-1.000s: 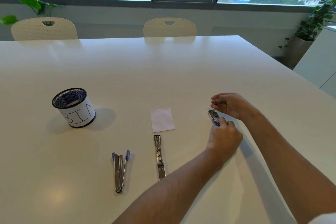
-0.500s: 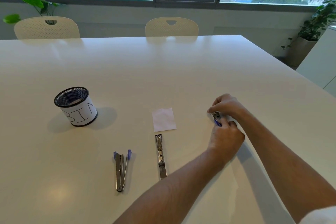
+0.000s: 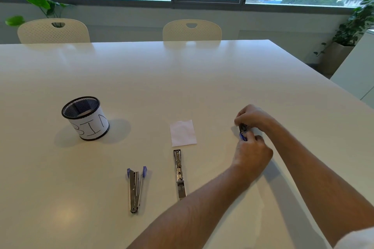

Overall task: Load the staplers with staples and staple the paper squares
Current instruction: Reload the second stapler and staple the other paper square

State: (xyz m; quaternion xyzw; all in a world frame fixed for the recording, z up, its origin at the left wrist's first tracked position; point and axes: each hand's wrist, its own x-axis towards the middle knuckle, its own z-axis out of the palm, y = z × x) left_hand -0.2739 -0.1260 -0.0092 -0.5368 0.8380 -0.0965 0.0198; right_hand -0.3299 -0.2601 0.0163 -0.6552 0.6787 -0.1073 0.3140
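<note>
Together, left hand (image 3: 252, 154) and right hand (image 3: 252, 116) gripping small stapler (image 3: 242, 132), paper square (image 3: 183, 133) nearby

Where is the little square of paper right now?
The paper square lies flat mid-table, just beyond the opened-flat stapler, with the hands to its right and the mesh bin to its left.

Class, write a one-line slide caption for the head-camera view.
Both hands, left hand and right hand, work on a small stapler beside a paper square, two opened staplers and a mesh bin.
</note>
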